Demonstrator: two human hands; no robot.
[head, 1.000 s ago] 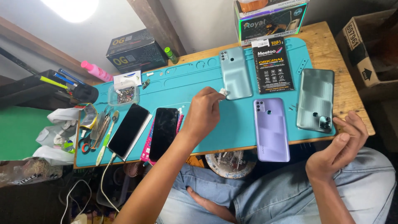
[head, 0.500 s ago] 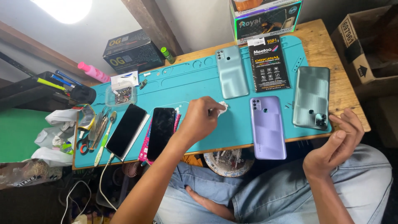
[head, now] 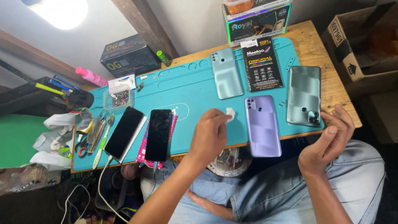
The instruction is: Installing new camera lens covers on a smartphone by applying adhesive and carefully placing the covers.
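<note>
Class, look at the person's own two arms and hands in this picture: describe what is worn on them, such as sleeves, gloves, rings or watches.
Both arms are bare as far as the picture shows them: no sleeves reach the forearms. The left hand and the right hand wear no gloves, and no ring, watch or bracelet shows on the fingers or wrists. Light blue jeans cover the legs below.
</note>
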